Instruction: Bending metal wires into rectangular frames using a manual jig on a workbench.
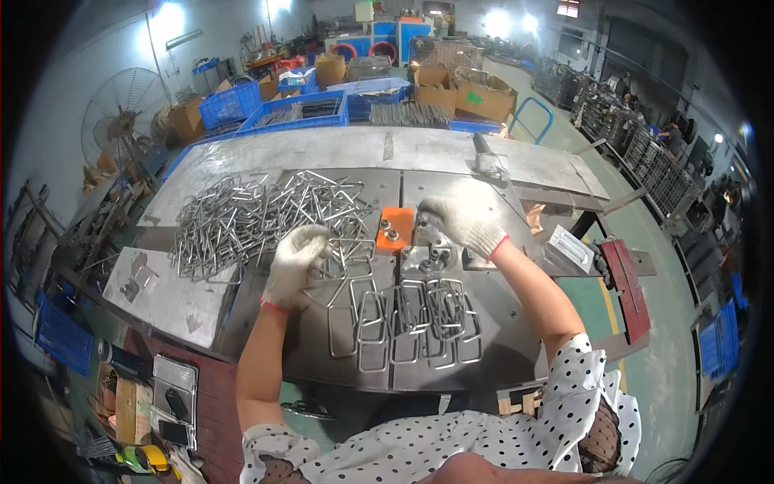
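Both my hands wear white knit gloves. My left hand (294, 260) grips a bent wire loop (348, 256) at the edge of a big heap of bent wire pieces (258, 214) on the steel table (451, 153). My right hand (459, 222) rests on the metal bending jig (431, 256) beside an orange block (395, 230); whether it grips anything is hidden. Several finished rectangular wire frames (411, 319) lie in a row on the plate in front of me.
Blue crates (298, 113) with wire stock and cardboard boxes (476, 93) stand behind the table. A fan (121, 109) is at the far left. Red parts (625, 286) sit at the right. Phones and small tools (173, 399) lie on a low shelf at lower left.
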{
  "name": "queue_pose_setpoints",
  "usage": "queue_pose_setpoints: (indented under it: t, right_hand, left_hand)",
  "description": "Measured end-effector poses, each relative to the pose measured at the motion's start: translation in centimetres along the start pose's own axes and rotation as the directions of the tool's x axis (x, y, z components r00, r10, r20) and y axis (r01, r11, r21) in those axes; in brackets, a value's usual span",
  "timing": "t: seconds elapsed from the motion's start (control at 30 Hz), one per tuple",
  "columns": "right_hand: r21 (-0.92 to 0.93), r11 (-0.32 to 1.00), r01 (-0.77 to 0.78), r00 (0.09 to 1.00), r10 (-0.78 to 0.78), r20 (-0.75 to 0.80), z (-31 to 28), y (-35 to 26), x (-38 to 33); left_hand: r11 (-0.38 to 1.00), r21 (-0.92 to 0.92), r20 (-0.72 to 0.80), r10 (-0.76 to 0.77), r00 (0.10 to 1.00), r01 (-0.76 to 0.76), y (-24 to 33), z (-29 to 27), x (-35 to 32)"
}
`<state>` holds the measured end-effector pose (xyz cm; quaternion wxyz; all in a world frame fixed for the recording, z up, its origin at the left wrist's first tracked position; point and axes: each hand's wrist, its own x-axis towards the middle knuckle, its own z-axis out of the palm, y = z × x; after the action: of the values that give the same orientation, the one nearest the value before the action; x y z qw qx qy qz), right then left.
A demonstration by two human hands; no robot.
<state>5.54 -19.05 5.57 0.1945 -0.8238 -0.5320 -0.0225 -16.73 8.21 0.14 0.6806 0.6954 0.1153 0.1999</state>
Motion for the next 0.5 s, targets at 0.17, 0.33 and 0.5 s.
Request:
queue_pose_setpoints:
  t: [0.17,0.33,0.5]
  right_hand:
    - [0.172,0.984,0.042,0.993,-0.023,-0.113,3.2,3.2,1.3]
    - [0.115,0.993,0.042,0.957,-0.007,-0.29,5.8,6.9,1.0]
    - [0.164,0.983,0.077,0.963,-0.031,-0.267,6.2,8.0,0.2]
  left_hand:
    - [0.991,-0.134,-0.039,-0.016,0.999,0.01,-0.4,0.3,-0.6]
    - [1.0,-0.016,-0.109,-0.001,0.994,0.0,0.6,0.8,-0.3]
    - [0.996,0.068,-0.098,-0.056,0.994,0.063,3.0,3.0,0.7]
